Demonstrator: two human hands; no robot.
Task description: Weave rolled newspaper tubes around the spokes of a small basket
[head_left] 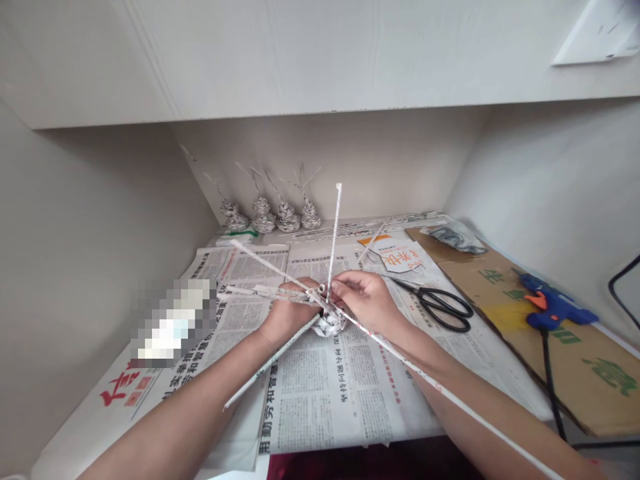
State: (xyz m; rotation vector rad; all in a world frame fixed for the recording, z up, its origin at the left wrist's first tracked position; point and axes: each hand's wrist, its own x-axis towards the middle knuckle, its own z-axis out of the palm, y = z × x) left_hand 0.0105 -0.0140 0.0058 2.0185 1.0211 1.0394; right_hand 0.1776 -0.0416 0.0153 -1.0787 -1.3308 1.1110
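At the dial's centre I see the left hand (294, 303) clasping a paper weave (329, 325), right hand (369, 297) pinching beside an upright strip (335, 237); newspaper (300, 408) toward seven o'clock reads "和智慧"; cardboard (466, 277) toward three bears green characters (611, 376).

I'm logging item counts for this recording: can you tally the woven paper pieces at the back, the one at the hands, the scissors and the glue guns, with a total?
Woven paper pieces at the back: 4
Woven paper piece at the hands: 1
Black-handled scissors: 1 pair
Blue glue gun: 1
Total: 7
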